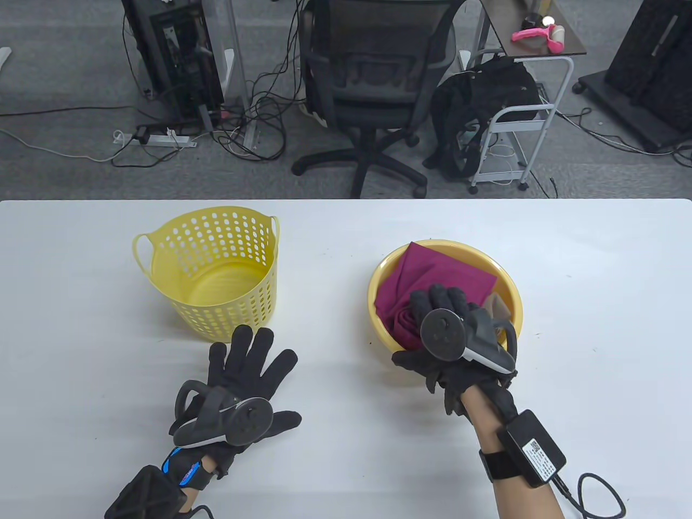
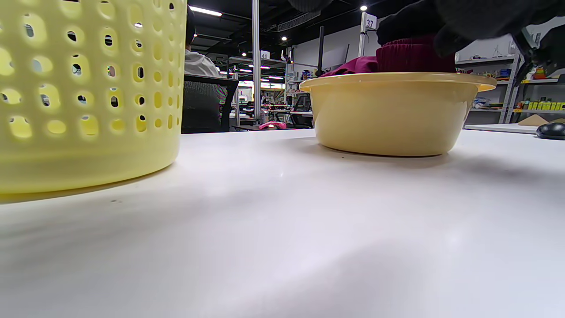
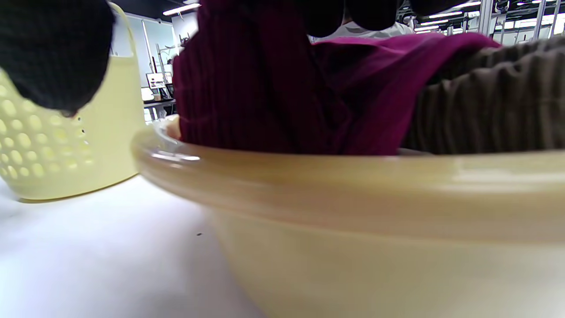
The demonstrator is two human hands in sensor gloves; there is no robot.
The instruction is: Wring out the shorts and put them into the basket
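The magenta shorts [image 1: 438, 273] lie bunched in a yellow basin [image 1: 374, 286] on the right of the white table. My right hand [image 1: 421, 324] reaches over the basin's near rim, with its fingers [image 1: 435, 296] curled down onto the rolled part of the shorts and its thumb [image 1: 403, 358] outside the rim. The right wrist view shows the shorts [image 3: 265, 88] above the basin rim [image 3: 353, 185], gloved fingertips [image 3: 326, 13] on top. My left hand [image 1: 270, 384] lies flat and spread on the table, just in front of the yellow perforated basket [image 1: 216, 243], which holds nothing.
A brownish cloth [image 1: 500, 308] also sits in the basin beside the shorts. Basket [image 2: 79, 110] and basin [image 2: 388, 115] stand apart with bare table between them. Past the far table edge stand an office chair [image 1: 373, 81], a black backpack [image 1: 481, 113] and a white cart [image 1: 519, 124].
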